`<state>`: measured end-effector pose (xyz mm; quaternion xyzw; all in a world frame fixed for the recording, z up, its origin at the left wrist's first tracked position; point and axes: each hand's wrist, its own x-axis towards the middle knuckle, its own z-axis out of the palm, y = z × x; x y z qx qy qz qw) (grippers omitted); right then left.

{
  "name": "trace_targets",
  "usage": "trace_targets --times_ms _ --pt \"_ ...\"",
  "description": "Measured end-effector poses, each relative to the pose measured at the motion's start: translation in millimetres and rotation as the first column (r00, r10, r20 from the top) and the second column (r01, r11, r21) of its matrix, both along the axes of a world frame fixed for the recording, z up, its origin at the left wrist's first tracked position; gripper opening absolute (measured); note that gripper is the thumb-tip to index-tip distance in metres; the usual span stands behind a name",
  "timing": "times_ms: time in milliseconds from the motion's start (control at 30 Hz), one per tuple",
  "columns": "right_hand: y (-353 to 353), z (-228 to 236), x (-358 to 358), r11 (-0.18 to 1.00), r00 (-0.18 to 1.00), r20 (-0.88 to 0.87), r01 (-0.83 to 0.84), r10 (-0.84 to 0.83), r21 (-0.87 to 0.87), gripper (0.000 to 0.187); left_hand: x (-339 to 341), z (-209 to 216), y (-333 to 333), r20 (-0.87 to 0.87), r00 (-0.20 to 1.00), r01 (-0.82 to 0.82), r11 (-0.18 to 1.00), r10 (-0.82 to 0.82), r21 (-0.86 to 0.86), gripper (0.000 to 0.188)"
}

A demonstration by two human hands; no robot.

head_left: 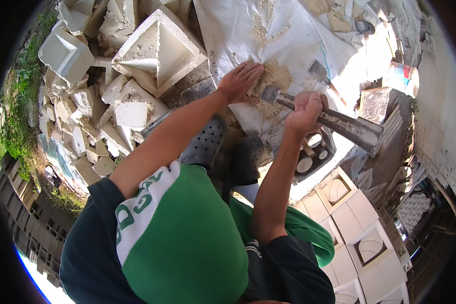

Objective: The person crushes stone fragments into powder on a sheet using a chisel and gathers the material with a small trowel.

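My left hand (240, 83) is low over a white sheet (228, 30), fingers stretched forward and thumb apart. Between them is a small sandy-coloured chunk (256, 88), partly hidden by the hand. My right hand (305, 112) is wrapped round the thick wooden handle of a hammer (352, 125). The hammer's dark grey head (271, 95) is just right of the chunk, and I cannot tell whether the two touch. Pale crumbs (278, 73) are scattered around both.
Broken white cast blocks (157, 50) are heaped at the left. Another short-handled tool (319, 72) lies on the sheet. A dark crate (321, 162) of cylinders is by my right forearm, near a paint bucket (404, 78). Square patterned blocks (367, 248) stand at the lower right.
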<state>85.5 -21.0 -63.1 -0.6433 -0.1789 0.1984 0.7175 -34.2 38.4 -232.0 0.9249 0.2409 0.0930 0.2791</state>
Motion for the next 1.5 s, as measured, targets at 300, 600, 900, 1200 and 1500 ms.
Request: trace_targets --times_ms 300,600,900,1200,1500 --pt "14 -9 5 0.987 0.983 -0.097 -0.157 0.154 -0.027 0.026 1 0 8 -0.002 1.0 -0.003 0.999 0.004 0.047 0.108" --pt "6 -6 4 0.989 0.985 -0.102 -0.145 0.142 -0.025 0.025 2 4 2 -0.045 0.999 -0.001 1.0 0.002 0.023 0.107" --pt "7 -5 12 0.996 0.994 -0.075 -0.086 0.084 -0.02 0.028 2 6 4 0.014 0.999 0.045 0.999 -0.045 -0.003 0.113" --pt "-1 7 5 0.996 0.995 -0.094 0.022 -0.031 -0.089 0.03 7 6 0 -0.155 0.988 0.017 1.0 -0.014 0.02 0.114" --pt "-7 -34 12 0.99 0.988 0.057 -0.142 0.142 -0.012 0.031 6 12 2 0.103 0.994 0.034 0.999 -0.037 0.037 0.105"
